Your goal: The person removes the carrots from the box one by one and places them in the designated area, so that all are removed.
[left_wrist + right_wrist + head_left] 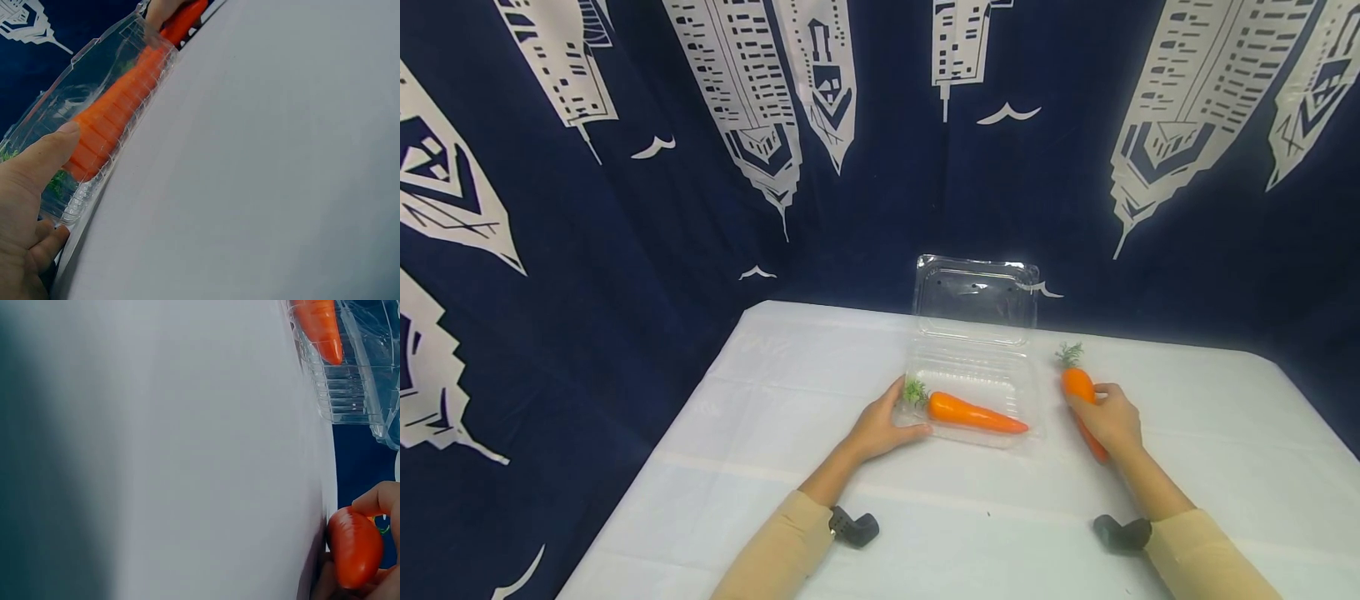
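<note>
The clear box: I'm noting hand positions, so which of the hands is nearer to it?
Left. The left hand holds the clear box at its left end; the right hand is apart, to its right, gripping a carrot.

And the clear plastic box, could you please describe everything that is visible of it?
The clear plastic box looks thin and shiny, with ribbed walls and rounded corners. Its lid, also transparent, stands open along the far side. The box sits on a white-topped table. One orange carrot lies inside, leafy top to the left. The person's left hand holds the box's left end, thumb against the near wall.
</note>
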A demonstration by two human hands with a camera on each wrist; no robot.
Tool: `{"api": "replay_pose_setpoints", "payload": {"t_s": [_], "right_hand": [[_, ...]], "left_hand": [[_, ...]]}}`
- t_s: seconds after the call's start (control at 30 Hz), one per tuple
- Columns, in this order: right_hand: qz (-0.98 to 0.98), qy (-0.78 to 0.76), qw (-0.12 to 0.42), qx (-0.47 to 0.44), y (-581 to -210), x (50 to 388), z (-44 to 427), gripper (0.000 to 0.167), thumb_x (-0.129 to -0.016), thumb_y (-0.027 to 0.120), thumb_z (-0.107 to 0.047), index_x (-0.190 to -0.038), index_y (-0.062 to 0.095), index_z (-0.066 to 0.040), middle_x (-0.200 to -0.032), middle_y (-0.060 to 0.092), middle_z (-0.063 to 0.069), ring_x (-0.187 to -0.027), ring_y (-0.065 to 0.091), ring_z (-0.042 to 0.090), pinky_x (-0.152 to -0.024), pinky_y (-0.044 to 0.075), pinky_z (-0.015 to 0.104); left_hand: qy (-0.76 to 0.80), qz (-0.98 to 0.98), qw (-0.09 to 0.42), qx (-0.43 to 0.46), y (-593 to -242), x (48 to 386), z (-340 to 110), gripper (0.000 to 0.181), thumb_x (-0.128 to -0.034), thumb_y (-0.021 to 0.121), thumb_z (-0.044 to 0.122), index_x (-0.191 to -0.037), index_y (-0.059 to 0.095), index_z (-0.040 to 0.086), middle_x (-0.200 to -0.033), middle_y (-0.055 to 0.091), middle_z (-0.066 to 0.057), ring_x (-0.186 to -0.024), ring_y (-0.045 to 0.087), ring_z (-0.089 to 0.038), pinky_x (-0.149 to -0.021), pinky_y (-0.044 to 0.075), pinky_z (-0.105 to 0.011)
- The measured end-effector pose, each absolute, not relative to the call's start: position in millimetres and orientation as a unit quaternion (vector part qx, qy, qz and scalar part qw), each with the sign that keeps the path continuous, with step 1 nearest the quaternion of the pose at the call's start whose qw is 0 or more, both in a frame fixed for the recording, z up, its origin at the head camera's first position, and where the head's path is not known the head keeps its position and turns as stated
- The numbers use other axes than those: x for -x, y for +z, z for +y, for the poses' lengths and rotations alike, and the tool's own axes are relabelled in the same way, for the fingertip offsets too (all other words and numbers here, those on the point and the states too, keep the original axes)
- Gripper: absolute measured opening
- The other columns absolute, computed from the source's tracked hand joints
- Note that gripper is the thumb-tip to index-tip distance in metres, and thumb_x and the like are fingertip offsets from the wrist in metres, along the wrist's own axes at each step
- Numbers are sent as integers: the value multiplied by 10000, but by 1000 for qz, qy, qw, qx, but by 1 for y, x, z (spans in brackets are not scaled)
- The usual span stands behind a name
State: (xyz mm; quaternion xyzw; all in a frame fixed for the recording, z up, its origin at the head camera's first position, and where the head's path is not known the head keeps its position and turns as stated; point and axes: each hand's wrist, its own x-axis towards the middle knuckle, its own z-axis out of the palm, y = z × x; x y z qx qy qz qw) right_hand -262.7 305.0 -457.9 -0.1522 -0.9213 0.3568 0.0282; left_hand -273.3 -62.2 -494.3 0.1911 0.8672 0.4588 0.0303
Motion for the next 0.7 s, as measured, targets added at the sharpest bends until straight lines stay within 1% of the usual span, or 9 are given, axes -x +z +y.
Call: {"api": "replay_pose_setpoints", "payload": {"t_s": [0.3, 0.5, 0.7], "right_hand": [[-934, 318, 16, 164, -460, 263, 306, 709, -942, 519, -420, -1284, 383, 186, -1150, 525, 372, -914, 544, 439, -755, 498, 484], [-937, 309, 15, 163, -461, 263, 308, 743, -941, 500, -460, -1279, 389, 192, -1138, 536, 369, -909, 546, 441, -752, 496, 489], [-936, 314, 22, 157, -461, 264, 308, 738, -936, 500, -449, -1277, 393, 197, -1152, 533, 375, -948, 544, 464, -777, 482, 514]], "left_hand": [[459, 868, 32, -189, -494, 273, -61, 1018, -797, 757, 515, -1561, 214, 116, -1552, 321, -130, -1377, 360, -357, -1093, 327, -542], [460, 867, 30, -190, -494, 273, -61, 1016, -797, 757, 510, -1558, 218, 108, -1550, 325, -136, -1378, 360, -356, -1095, 325, -541], [457, 869, 30, -190, -492, 273, -63, 1012, -798, 761, 502, -1557, 222, 107, -1552, 324, -128, -1382, 356, -350, -1101, 320, -530]]}}
